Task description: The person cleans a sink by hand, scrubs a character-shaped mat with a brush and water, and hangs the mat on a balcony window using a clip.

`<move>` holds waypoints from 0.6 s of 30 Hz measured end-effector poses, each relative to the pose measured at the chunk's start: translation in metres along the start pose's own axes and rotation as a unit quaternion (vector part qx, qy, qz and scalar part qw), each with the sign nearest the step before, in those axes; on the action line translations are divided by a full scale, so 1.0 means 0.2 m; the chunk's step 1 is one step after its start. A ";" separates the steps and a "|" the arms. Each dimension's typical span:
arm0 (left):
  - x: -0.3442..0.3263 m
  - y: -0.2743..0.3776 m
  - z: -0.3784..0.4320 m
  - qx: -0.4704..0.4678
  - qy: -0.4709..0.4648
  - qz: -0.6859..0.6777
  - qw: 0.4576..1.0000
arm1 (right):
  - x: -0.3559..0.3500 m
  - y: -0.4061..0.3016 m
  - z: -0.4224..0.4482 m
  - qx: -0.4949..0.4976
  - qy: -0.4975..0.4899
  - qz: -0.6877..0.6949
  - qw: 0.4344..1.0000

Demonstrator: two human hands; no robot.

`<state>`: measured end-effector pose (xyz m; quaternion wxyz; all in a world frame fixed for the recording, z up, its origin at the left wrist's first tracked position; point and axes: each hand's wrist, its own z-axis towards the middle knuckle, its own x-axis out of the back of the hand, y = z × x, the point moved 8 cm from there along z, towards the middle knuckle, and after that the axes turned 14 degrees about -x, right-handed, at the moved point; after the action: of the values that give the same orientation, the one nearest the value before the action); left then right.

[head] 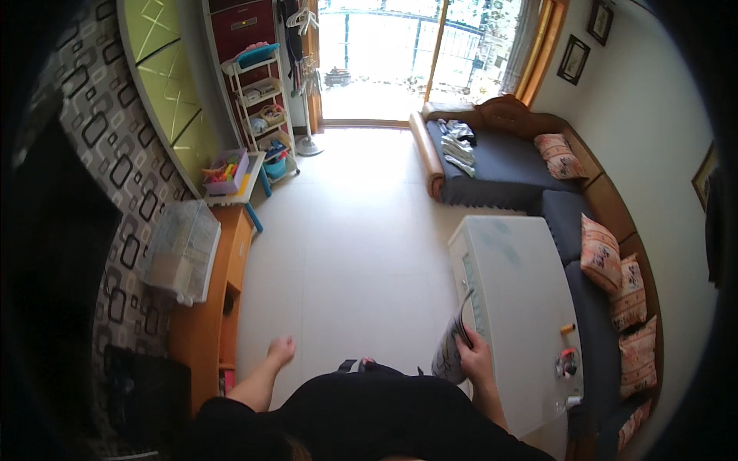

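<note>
My right hand (477, 357) is closed around a bent magazine or booklet (448, 360) with a patterned cover, held upright beside the near left side of the white coffee table (513, 299). My left hand (281, 350) hangs over the floor with its fingers curled in and nothing visible in it. It is slightly blurred. Nearest to that hand is the wooden TV cabinet (202, 334) along the left wall, apart from it.
A clear plastic case (181, 253) stands on the cabinet. Beyond it are a small table (253, 173) with a toy bin (228, 173) and a shelf trolley (262, 92). An L-shaped sofa (501, 155) with cushions (599, 253) and clothes (458, 147) borders the right. Tiled floor (346, 259) leads to a glass door (375, 63).
</note>
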<state>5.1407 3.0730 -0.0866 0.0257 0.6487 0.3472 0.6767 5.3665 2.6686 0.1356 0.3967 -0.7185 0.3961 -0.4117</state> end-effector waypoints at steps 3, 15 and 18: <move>-0.42 -0.51 -0.28 0.142 -0.445 -0.047 0.883 | -0.31 -0.41 0.50 0.075 -0.055 0.040 0.995; -0.06 -0.91 1.61 0.189 -0.515 0.035 0.835 | -0.98 -1.50 2.12 0.246 -0.093 -0.131 0.956; 0.38 -0.62 2.72 0.192 -0.131 0.015 0.973 | -0.96 -1.62 2.50 0.221 -0.055 -0.161 0.960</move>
<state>5.5653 3.4420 -0.1282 -0.0638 0.7298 0.4543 0.5069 5.8317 3.0838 0.2001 0.4953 -0.6891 0.1520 -0.5066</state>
